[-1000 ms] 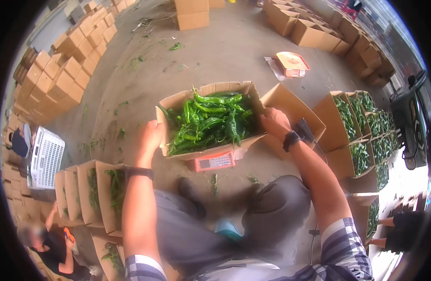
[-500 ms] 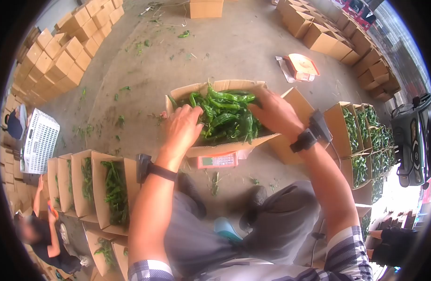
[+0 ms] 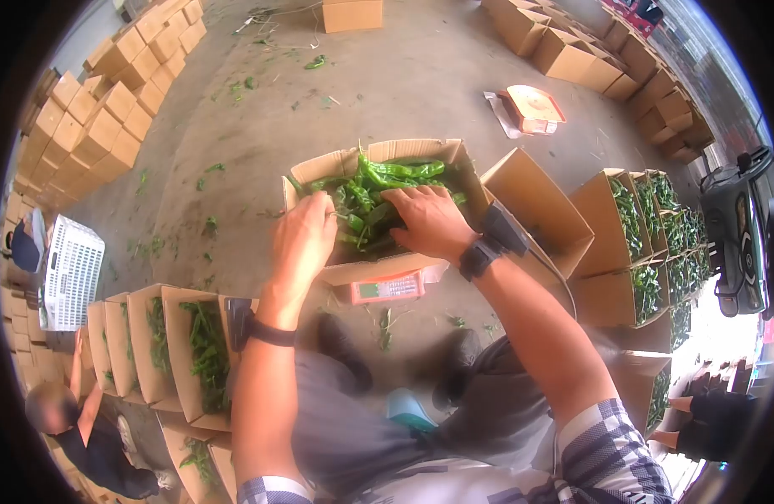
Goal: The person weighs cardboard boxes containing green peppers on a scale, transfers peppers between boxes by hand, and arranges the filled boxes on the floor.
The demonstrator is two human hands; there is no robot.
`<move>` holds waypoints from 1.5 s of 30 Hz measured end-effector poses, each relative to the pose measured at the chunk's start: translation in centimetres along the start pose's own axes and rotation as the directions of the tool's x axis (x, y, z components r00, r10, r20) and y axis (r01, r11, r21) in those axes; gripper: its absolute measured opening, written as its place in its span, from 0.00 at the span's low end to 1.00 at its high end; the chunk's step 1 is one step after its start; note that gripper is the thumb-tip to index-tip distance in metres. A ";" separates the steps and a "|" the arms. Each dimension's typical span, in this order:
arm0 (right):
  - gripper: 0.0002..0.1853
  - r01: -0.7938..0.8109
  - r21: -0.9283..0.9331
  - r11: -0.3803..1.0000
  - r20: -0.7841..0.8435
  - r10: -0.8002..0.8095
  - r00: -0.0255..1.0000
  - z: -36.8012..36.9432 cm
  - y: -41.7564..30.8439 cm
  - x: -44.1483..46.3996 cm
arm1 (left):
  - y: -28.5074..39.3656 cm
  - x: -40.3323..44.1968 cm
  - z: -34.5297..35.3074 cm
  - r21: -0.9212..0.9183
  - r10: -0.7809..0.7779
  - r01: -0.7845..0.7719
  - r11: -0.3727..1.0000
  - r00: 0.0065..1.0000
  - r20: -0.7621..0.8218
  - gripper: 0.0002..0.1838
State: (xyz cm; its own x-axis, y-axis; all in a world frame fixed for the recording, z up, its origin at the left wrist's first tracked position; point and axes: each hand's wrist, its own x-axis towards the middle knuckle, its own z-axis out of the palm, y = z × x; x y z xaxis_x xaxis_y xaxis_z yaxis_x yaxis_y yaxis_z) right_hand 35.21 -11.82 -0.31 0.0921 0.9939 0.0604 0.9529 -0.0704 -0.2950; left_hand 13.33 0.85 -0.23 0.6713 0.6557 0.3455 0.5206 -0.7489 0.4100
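Observation:
A cardboard box in front of me holds a heap of long green peppers. My left hand is at the box's left side, its fingers curled together beside the peppers; what they hold, if anything, is hidden. My right hand lies palm down over the right part of the heap, fingers apart and touching the peppers. The orange keypad panel of a scale shows at the near side of the box.
An open carton stands right of the box. Pepper-filled boxes line my left, and more pepper boxes my right. An orange-topped scale sits on the floor ahead. A co-worker is at far left, near a white crate.
My right hand has moved left from the box's right end onto the middle of the peppers. My left hand has shifted slightly left and its fingers have curled in.

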 end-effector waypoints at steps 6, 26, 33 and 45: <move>0.37 -0.011 0.024 1.000 0.018 0.011 1.000 0.1 0.2 0.4 | -1.5 -0.4 -1.9 -0.002 -0.082 0.082 0.997 0.995 0.059 0.19; 0.54 -0.188 0.296 0.937 0.321 0.087 0.943 -6.1 7.8 -0.8 | -2.5 -2.4 -3.9 -0.151 -0.164 0.184 0.971 0.977 0.137 0.47; 0.73 -0.074 -0.051 0.996 0.098 0.079 0.992 -2.2 7.0 -0.7 | 0.3 2.8 1.2 -0.080 -0.277 0.333 0.939 0.875 0.398 0.73; 0.64 -0.032 0.025 0.999 -0.016 0.032 0.999 0.4 7.4 2.1 | -1.0 2.6 3.5 -0.067 -0.241 0.273 0.960 0.922 0.303 0.66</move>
State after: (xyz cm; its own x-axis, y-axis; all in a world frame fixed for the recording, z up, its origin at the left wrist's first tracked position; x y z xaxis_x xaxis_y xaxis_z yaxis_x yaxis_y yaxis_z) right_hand 42.30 -10.17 -2.75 0.1276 0.9896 0.0663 0.9421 -0.1000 -0.3201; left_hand 16.40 2.91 -2.72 0.6534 0.7561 -0.0365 0.6474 -0.5332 0.5446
